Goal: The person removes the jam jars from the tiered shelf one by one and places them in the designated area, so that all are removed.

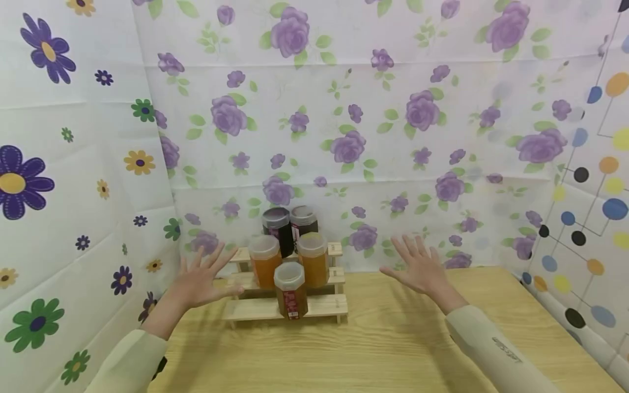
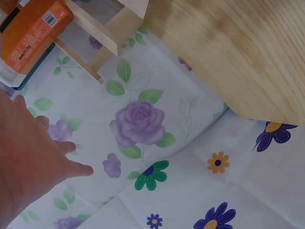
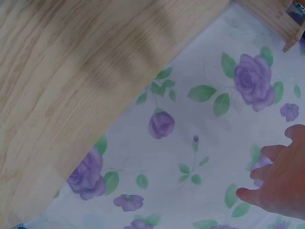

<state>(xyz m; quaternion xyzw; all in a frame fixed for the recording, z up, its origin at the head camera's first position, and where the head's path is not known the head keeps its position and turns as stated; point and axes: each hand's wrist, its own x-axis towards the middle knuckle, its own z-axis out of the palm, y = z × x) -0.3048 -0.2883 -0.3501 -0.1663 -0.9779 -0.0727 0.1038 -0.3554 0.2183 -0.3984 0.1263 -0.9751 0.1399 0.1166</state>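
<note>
Five jars stand on a stepped wooden stand (image 1: 250, 309), which rests on the counter (image 1: 295, 360), and no jar is held: the grip of the left hand (image 1: 199, 281) is released, its fingers spread, and the right hand (image 1: 419, 270) is likewise unclenched.

The main risk, in my judgement, lies on the left. This hand is so near to the end of the stand that a careless sweep inward might push the wood or knock the left orange jar (image 1: 265, 267) on the middle step. Whether it touches the stand, I cannot say with certainty from the head view. The front jar (image 1: 291, 289), alone on the lowest step, seems close to the front edge, so a bump could tip it onto the counter.

The right orange jar (image 1: 314, 265) shares the middle step. Behind, on the top step, are the left dark jar (image 1: 277, 226) and the right dark jar (image 1: 304, 221), both partly covered; the orange ones would obstruct a reach from the front. The right hand is well apart from them.

A rose-printed cloth (image 1: 354, 33) hangs behind the stand, a daisy-printed cloth (image 1: 88, 207) limits room beside the left arm, and a dotted cloth (image 1: 589, 218) closes the right side.
</note>
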